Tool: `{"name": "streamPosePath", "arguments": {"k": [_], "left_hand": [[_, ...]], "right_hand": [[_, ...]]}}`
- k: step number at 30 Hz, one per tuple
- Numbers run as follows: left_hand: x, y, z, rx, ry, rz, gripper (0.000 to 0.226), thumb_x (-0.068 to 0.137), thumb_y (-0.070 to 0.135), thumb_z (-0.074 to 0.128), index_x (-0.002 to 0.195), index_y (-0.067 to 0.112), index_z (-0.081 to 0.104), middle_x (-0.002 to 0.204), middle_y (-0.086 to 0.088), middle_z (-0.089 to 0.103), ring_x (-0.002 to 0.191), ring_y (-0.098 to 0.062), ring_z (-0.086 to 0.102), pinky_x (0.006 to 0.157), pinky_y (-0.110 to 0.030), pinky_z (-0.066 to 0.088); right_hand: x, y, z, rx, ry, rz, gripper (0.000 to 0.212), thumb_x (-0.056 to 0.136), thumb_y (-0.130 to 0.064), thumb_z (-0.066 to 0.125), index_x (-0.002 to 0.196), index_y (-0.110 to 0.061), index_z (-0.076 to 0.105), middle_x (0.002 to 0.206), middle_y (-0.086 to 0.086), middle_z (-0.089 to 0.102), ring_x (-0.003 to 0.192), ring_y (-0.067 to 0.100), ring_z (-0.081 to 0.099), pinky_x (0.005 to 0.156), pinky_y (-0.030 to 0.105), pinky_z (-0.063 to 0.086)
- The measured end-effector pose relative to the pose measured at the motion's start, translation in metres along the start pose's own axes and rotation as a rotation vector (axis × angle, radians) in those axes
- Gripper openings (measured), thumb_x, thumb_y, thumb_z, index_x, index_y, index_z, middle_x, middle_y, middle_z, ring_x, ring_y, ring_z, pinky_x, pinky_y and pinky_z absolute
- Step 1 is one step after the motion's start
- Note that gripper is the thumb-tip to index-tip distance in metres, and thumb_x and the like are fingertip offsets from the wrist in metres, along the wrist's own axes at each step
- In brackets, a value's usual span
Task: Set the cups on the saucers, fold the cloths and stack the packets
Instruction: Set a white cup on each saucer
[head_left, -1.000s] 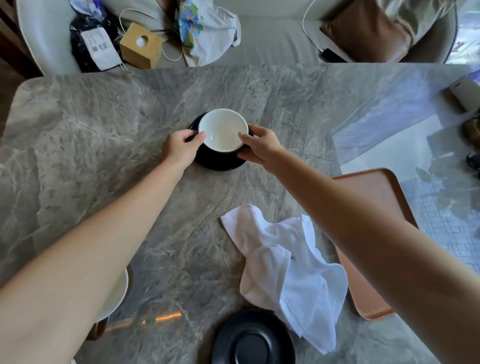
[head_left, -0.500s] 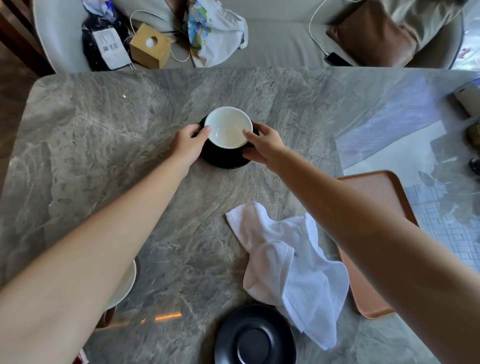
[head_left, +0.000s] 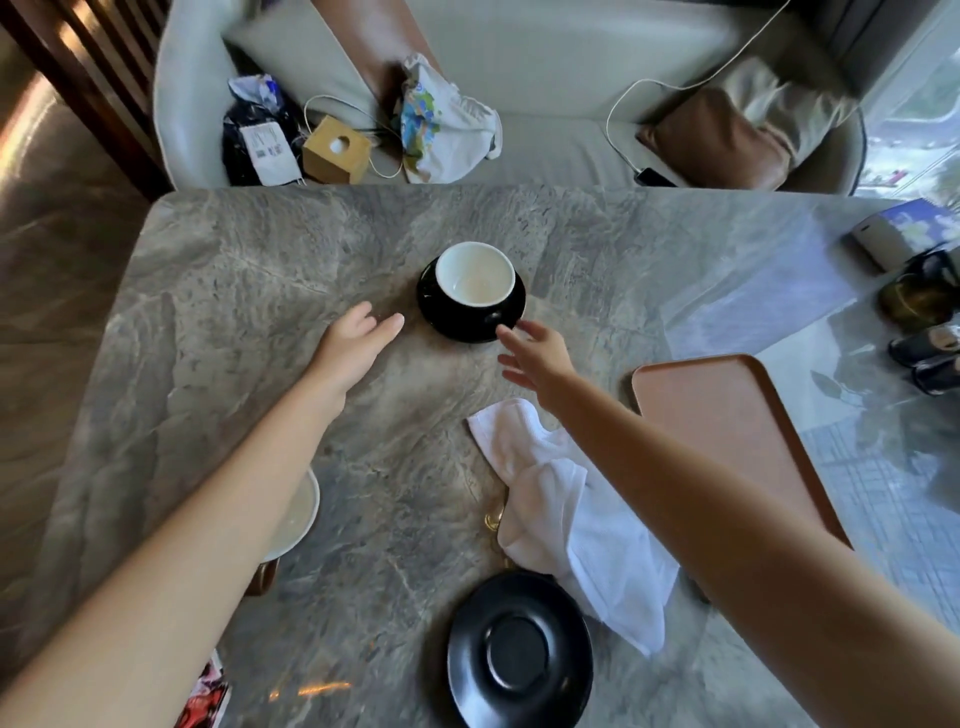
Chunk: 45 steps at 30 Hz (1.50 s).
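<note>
A black cup with a white inside (head_left: 475, 275) stands on a black saucer (head_left: 457, 325) at the middle of the grey marble table (head_left: 234, 291). My left hand (head_left: 353, 340) hovers just left of the saucer, fingers straight, holding nothing. My right hand (head_left: 535, 356) is just below the saucer's right edge, fingers spread and empty. A second black saucer (head_left: 519, 649) lies bare near the front edge. A crumpled white cloth (head_left: 576, 519) lies between the saucers. Another cup (head_left: 298, 514) shows partly under my left forearm. A red packet (head_left: 208, 693) peeks out at the bottom left.
A brown tray (head_left: 727, 415) lies on the right. Dark bottles (head_left: 924, 322) and a white box (head_left: 898, 236) stand at the far right edge. A sofa (head_left: 545, 93) behind the table holds bags, a wooden box, cables and cushions. A gold spoon tip (head_left: 493, 519) pokes from under the cloth.
Both hands have let go of the cup on the far saucer and drawn back toward me. The cup stays on the saucer.
</note>
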<state>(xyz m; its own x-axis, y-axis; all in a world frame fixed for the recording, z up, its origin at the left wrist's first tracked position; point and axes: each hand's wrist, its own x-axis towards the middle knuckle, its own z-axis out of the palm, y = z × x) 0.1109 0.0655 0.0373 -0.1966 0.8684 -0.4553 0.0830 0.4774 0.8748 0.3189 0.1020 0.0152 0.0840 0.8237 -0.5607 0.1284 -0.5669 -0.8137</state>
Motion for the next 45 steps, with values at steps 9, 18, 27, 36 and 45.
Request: {"name": "streamPosePath", "arguments": {"k": [9,18,27,36,45], "left_hand": [[-0.086,-0.06,-0.083,0.021,0.117,0.006,0.054,0.091,0.025,0.057,0.139,0.01,0.039,0.147,-0.013,0.039,0.133,-0.02,0.039,0.103,-0.028,0.03],[-0.123,-0.141,-0.126,0.08,0.317,-0.114,0.058,0.083,0.02,0.067,0.133,0.003,0.041,0.137,-0.016,0.048,0.125,-0.026,0.046,0.102,-0.033,0.034],[-0.141,-0.162,-0.102,0.019,0.268,-0.283,0.072,0.088,0.032,0.058,0.144,0.003,0.023,0.149,-0.016,0.034,0.135,-0.03,0.035,0.11,-0.04,0.03],[-0.136,-0.169,-0.103,0.007,0.206,-0.305,0.062,0.092,0.029,0.048,0.146,0.016,0.022,0.15,-0.006,0.032,0.133,-0.025,0.037,0.106,-0.048,0.038],[-0.141,-0.165,-0.101,0.008,0.175,-0.247,0.036,0.091,0.025,0.049,0.127,0.023,0.046,0.121,-0.004,0.052,0.105,-0.023,0.053,0.066,-0.034,0.054]], "right_hand": [[-0.077,0.051,0.056,-0.08,-0.257,0.093,0.043,0.091,-0.025,0.063,0.13,-0.01,0.052,0.101,0.005,0.062,0.084,0.018,0.066,0.065,0.028,0.056],[-0.136,0.072,0.122,-0.368,-0.541,0.115,0.053,0.096,-0.035,0.052,0.144,-0.02,0.035,0.14,0.007,0.05,0.117,0.025,0.059,0.091,0.042,0.052],[-0.145,0.082,0.162,-0.467,-0.508,0.06,0.048,0.096,-0.024,0.05,0.141,-0.027,0.033,0.121,0.01,0.057,0.095,0.023,0.065,0.077,0.039,0.056],[-0.151,0.102,0.152,-0.36,-0.453,0.148,0.05,0.081,-0.008,0.064,0.115,-0.024,0.031,0.115,0.006,0.048,0.086,0.015,0.063,0.053,0.035,0.06],[-0.156,0.112,0.134,-0.332,-0.449,0.007,0.054,0.077,-0.012,0.074,0.119,-0.028,0.045,0.129,0.004,0.042,0.112,0.024,0.051,0.062,0.046,0.061]]}}
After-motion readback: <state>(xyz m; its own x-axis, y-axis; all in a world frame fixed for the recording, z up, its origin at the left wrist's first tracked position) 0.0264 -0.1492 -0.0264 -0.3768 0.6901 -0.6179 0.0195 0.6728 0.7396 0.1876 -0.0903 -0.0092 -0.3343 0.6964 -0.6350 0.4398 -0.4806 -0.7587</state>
